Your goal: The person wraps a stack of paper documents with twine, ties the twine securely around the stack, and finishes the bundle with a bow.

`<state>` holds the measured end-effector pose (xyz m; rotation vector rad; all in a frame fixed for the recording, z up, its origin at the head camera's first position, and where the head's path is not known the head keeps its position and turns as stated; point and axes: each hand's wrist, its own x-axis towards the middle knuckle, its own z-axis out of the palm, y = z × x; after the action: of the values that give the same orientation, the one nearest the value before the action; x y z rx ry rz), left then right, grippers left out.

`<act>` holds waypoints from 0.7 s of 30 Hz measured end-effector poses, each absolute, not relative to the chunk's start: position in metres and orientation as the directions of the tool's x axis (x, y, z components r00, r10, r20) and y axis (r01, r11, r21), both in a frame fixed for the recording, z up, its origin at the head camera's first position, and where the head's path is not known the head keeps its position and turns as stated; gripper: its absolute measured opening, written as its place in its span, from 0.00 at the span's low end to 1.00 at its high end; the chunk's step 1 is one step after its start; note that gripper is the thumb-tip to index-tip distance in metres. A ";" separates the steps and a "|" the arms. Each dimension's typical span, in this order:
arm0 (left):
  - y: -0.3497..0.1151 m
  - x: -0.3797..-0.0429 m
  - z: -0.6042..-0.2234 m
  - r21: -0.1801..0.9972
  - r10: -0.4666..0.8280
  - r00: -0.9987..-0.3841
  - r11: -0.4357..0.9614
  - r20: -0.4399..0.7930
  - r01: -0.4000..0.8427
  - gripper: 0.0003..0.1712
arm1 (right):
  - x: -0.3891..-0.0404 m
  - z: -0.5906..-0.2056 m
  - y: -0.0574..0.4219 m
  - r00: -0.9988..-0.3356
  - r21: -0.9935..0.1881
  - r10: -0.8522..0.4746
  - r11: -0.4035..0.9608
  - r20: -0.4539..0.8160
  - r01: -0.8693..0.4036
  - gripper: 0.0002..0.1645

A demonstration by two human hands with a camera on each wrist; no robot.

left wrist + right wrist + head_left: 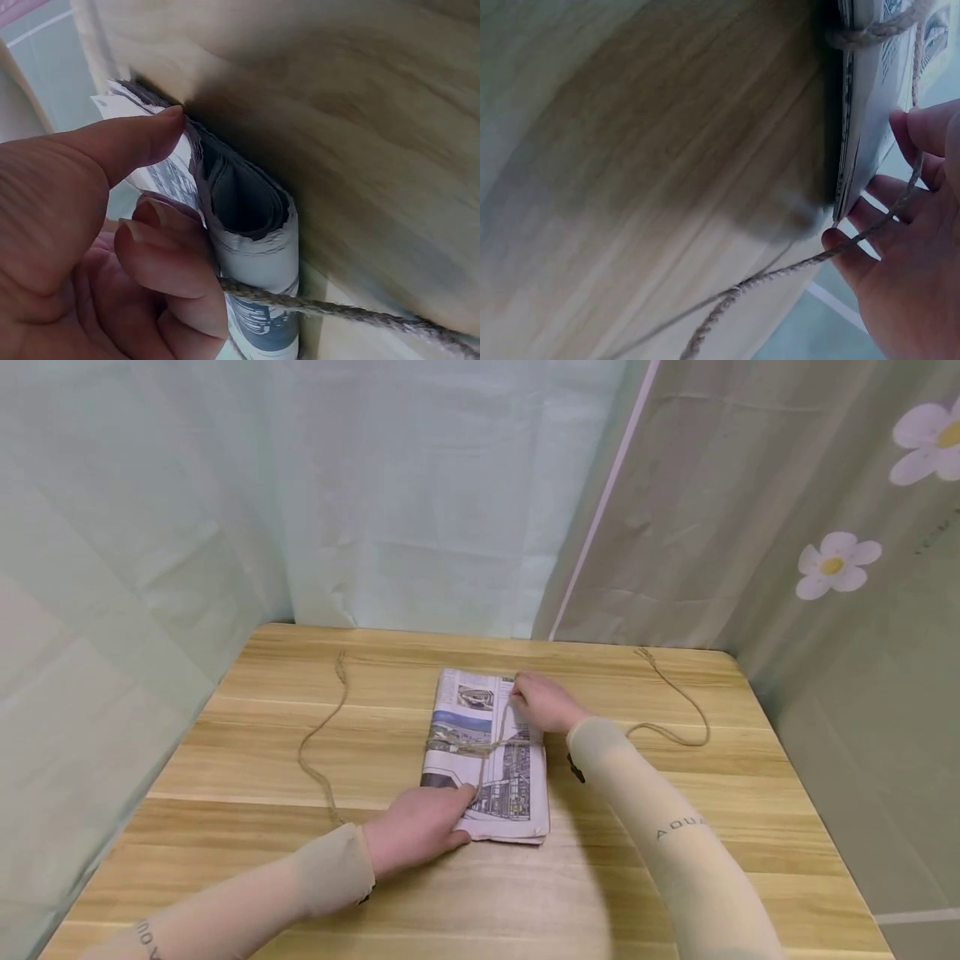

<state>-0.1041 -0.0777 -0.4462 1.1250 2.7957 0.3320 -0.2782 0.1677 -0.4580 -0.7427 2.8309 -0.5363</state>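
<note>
A folded newspaper bundle (516, 806) lies on the wooden table, with brown twine (467, 748) wrapped across its middle and crossing on top. At the bundle's near left corner, my left hand (422, 827) pinches one length of the twine. In the left wrist view, its thumb extends along the folded newspaper (259, 251), and the twine (322, 306) runs out from under the curled fingers. My right hand (547, 702) is at the far right corner and pinches the other length; in the right wrist view this twine (802, 262) trails across the fingers toward the table.
One loose twine tail curves over the table (247, 760) left of the bundle, its frayed end toward the back. Another tail loops on the right. Pale curtains (450, 502) hang behind the table, and a curtain with white flowers (836, 564) stands at the right.
</note>
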 end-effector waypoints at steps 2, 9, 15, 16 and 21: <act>-0.080 -0.104 -0.447 0.234 0.703 -0.711 0.692 -0.002 0.683 0.23 | -0.278 -0.458 0.168 -0.872 -0.367 -0.483 0.826 -0.071 -0.428 0.12; -0.090 -0.111 -0.446 0.222 0.710 -0.704 0.686 0.005 0.693 0.23 | -0.270 -0.453 0.185 -0.899 -0.218 -0.432 0.887 -0.079 -0.407 0.14; -0.106 -0.123 -0.445 0.243 0.709 -0.705 0.681 0.016 0.691 0.25 | -0.253 -0.443 0.207 -0.899 -0.164 -0.427 0.898 -0.093 -0.409 0.12; -0.109 -0.126 -0.444 0.249 0.706 -0.708 0.682 0.020 0.687 0.25 | -0.249 -0.442 0.210 -0.900 -0.160 -0.425 0.899 -0.094 -0.407 0.12; -0.120 -0.139 -0.443 0.291 0.684 -0.729 0.693 0.020 0.659 0.24 | -0.239 -0.441 0.224 -0.901 -0.134 -0.420 0.905 -0.112 -0.405 0.13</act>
<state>-0.1391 -0.1198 -0.4433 1.1166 2.8080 0.4288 -0.2386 0.2241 -0.4408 -0.6372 2.9302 -0.1614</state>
